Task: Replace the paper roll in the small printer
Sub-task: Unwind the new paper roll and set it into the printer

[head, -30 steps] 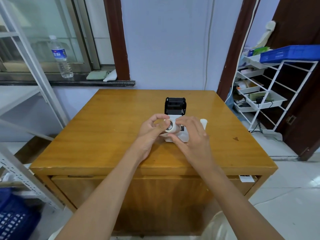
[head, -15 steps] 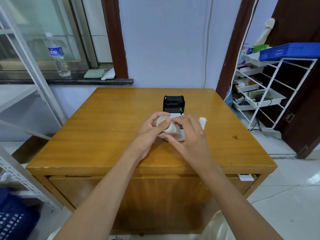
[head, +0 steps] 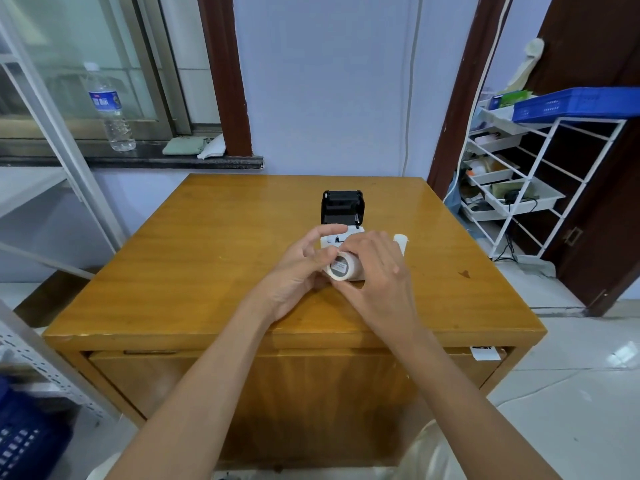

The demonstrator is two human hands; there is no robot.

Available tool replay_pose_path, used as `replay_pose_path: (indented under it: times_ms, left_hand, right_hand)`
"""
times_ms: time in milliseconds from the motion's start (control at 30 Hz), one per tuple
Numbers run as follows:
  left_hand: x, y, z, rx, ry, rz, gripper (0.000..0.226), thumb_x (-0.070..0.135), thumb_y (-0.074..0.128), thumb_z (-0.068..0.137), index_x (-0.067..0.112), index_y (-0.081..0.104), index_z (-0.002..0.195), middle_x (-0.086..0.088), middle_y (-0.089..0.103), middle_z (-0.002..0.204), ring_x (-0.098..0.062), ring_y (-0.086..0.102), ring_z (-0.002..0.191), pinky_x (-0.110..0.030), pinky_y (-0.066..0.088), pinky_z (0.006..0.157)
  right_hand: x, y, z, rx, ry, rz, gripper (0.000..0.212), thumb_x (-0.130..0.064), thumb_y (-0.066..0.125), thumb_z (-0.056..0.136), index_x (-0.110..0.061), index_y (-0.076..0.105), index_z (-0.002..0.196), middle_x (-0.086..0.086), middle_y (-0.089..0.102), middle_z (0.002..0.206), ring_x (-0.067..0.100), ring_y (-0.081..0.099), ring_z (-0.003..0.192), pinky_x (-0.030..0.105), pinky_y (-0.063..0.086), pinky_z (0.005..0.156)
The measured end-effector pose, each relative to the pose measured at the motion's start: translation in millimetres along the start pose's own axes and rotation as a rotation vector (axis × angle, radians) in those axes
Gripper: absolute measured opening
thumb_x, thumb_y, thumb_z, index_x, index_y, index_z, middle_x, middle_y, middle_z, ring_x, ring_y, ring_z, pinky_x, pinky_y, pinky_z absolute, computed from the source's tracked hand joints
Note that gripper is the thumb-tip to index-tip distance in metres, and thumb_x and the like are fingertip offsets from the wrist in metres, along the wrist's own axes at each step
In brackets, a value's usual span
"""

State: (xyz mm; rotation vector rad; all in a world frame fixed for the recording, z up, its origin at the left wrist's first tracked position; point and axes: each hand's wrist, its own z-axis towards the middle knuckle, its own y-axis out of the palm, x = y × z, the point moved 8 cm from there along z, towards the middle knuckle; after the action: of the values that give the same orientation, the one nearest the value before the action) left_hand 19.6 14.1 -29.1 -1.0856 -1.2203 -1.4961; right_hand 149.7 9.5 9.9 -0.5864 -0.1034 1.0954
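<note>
A small white printer (head: 332, 241) stands mid-table with its black lid (head: 342, 206) flipped up toward the wall. Just in front of it I hold a white paper roll (head: 341, 266), its grey core end facing me. My left hand (head: 298, 271) grips the roll from the left, thumb and fingers curled around it. My right hand (head: 377, 271) closes over the roll from the right and top, hiding most of the printer body. A second white roll (head: 401, 242) lies on the table right of the printer, partly hidden behind my right hand.
The wooden table (head: 207, 265) has a drawer front below its near edge. A water bottle (head: 109, 109) stands on the window sill at the left. A white wire rack (head: 519, 174) with a blue crate stands to the right. Metal shelving stands at the left.
The roll has turned in my hands, its core end now facing me, and come slightly nearer to me. Both hands stay closed around it in front of the printer.
</note>
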Motion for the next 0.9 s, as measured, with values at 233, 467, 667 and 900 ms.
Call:
replay_pose_path:
  times_ms: [233, 467, 667, 900]
  left_hand:
    - [0.4, -0.8, 0.8, 0.034, -0.004, -0.007, 0.052, 0.019, 0.076, 0.088, 0.015, 0.06, 0.138, -0.006, 0.072, 0.105, -0.019, 0.068, 0.093, -0.033, 0.055, 0.08]
    - [2.9, -14.5, 2.7, 0.131, 0.019, -0.102, 0.056, 0.02, 0.072, 0.089, 0.014, 0.056, 0.142, -0.006, 0.073, 0.11, -0.022, 0.071, 0.094, -0.038, 0.059, 0.075]
    - [-1.8, -14.7, 3.4, 0.107, 0.003, -0.089, 0.056, 0.022, 0.074, 0.09, 0.013, 0.056, 0.142, -0.012, 0.069, 0.115, -0.029, 0.066, 0.103, -0.05, 0.051, 0.094]
    - [2.5, -5.8, 2.0, 0.041, 0.002, -0.132, 0.064, 0.03, 0.083, 0.08, 0.014, 0.059, 0.137, -0.015, 0.07, 0.116, -0.027, 0.071, 0.098, -0.034, 0.058, 0.082]
  right_hand:
    - [7.3, -5.6, -0.1, 0.044, 0.067, 0.079, 0.034, -0.027, 0.086, 0.088, -0.008, 0.072, 0.114, 0.004, 0.072, 0.11, 0.023, 0.064, 0.099, 0.037, 0.052, 0.084]
    - [2.4, -11.2, 0.4, 0.035, 0.04, 0.155, 0.046, -0.042, 0.068, 0.098, -0.003, 0.07, 0.121, 0.007, 0.07, 0.12, 0.024, 0.064, 0.109, 0.034, 0.05, 0.095]
    - [7.6, -7.4, 0.6, 0.03, 0.09, 0.137, 0.034, -0.008, 0.059, 0.099, -0.006, 0.069, 0.132, 0.007, 0.067, 0.12, 0.022, 0.06, 0.109, 0.036, 0.053, 0.091]
    - [7.3, -6.8, 2.7, 0.044, 0.081, 0.097, 0.037, -0.021, 0.081, 0.089, -0.01, 0.074, 0.123, 0.005, 0.065, 0.114, 0.022, 0.06, 0.102, 0.03, 0.053, 0.079]
